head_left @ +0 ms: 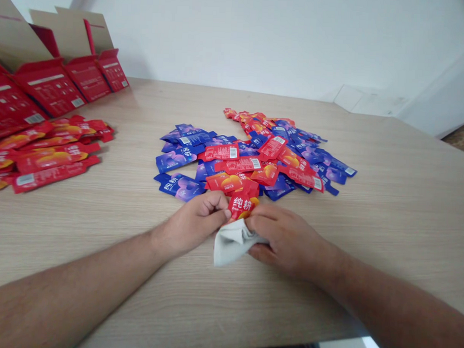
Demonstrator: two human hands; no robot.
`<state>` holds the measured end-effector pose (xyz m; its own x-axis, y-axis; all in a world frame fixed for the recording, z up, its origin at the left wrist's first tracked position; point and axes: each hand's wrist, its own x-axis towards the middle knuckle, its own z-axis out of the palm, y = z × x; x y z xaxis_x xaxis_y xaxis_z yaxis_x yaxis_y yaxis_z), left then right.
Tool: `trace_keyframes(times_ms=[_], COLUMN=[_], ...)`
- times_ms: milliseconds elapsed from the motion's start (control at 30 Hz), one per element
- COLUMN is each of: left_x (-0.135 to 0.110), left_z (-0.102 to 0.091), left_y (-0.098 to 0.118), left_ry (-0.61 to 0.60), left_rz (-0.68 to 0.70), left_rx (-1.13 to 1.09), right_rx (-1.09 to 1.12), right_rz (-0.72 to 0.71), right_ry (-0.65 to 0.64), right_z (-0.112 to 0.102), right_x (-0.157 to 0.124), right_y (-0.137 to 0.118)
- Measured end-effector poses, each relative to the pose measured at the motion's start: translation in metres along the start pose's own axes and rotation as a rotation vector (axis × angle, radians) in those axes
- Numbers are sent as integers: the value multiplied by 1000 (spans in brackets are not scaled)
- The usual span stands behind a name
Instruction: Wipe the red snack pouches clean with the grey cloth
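Left hand point(200, 219), fingers curled, pinching the left edge of a glossy red foil sachet point(241, 205) printed with white characters and an orange fruit motif. Right hand point(286, 238) closed around a soft, crumpled pale grey cloth point(231, 243), its fingertips pressed to the sachet's lower right side. The sachet is held tilted just above the light wood-grain laminate table point(387, 199), at the near edge of a loose heap of flat red and blue sachets point(263, 155). Far left: a fanned row of elongated red sachets point(50, 160); behind it, matte red cardboard boxes point(48, 86) with plain brown open flaps.
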<state>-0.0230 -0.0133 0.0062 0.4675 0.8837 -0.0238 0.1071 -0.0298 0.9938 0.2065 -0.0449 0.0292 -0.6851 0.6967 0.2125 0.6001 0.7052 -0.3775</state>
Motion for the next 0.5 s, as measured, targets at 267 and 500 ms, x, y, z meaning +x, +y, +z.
trace_keyframes(times_ms=[267, 500], left_x=[0, 0], left_z=[-1, 0], left_y=[2, 1], left_ry=[-10, 5], left_rz=[-2, 1], left_rx=[37, -21], right_rx=[25, 10], right_rz=[-43, 96], right_ry=[-36, 112], right_z=[1, -1], right_x=[0, 0], right_y=[-1, 5])
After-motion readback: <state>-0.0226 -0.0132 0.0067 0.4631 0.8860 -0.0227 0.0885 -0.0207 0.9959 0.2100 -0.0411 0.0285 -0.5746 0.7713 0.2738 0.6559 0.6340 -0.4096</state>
